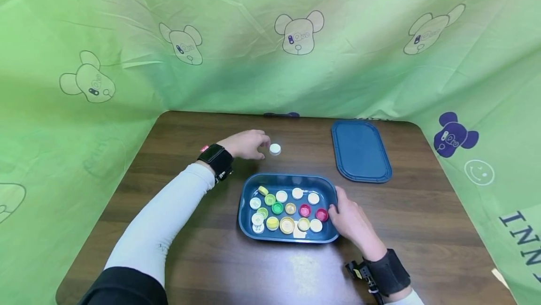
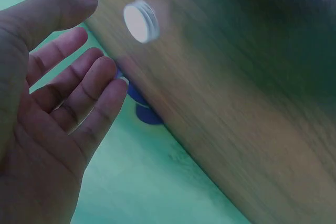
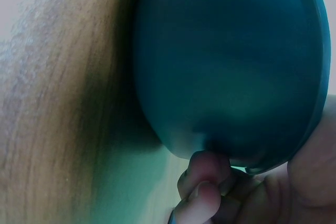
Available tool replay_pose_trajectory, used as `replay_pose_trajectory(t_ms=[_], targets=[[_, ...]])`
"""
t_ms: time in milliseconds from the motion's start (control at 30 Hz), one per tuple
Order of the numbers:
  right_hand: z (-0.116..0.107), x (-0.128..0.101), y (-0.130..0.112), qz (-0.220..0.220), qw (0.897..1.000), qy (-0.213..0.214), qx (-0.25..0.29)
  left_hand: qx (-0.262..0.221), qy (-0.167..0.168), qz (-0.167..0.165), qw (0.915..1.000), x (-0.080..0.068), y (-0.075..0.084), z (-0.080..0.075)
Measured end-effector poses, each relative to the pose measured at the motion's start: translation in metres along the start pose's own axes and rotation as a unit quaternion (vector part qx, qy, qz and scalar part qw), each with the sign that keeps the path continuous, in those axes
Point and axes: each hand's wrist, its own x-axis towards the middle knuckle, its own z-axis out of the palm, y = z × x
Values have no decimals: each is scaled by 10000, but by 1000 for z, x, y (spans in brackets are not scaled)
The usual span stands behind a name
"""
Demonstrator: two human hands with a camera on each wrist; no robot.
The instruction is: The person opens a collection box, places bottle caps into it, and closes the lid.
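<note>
The left hand (image 1: 247, 144) lies at about ten o'clock from the blue container (image 1: 253, 187), low over the wooden table (image 1: 190, 248), with a white sleeve and a black wrist strap behind it. Its fingers are loose and spread, holding nothing; the left wrist view shows the palm open with the fingers (image 2: 79, 93) relaxed. Just beside the fingertips, at three o'clock from the hand, a white bottle cap (image 1: 275, 149) sits alone on the table, apart from the hand; it shows in the left wrist view too (image 2: 140, 21).

The blue container stands in the middle of the table, at six o'clock from the white cap. It holds many caps: white, yellow, green and pink ones, lying loose in rough rows.

The right hand (image 1: 351, 220) grips the container at its right edge, at about four o'clock, with the thumb at the rim and curled fingers (image 3: 207, 182) pressed against the outer wall in the right wrist view.

A flat blue lid (image 1: 360, 151) lies at one o'clock from the container, well apart from both hands.
</note>
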Motion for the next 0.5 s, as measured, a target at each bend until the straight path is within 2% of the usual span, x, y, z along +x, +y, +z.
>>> replay_pose_trajectory(t_ms=[167,367,500], targets=[[0,0,-1,23,10000,-22,51,163,-7,-122,9998,16,-10,-2],[-1,1,-2,72,9999,-56,89,261,-147,-298,9991,31,-13,-2],[0,1,-2,67,9999,-88,70,377,-192,-406,9983,41,-16,4]])
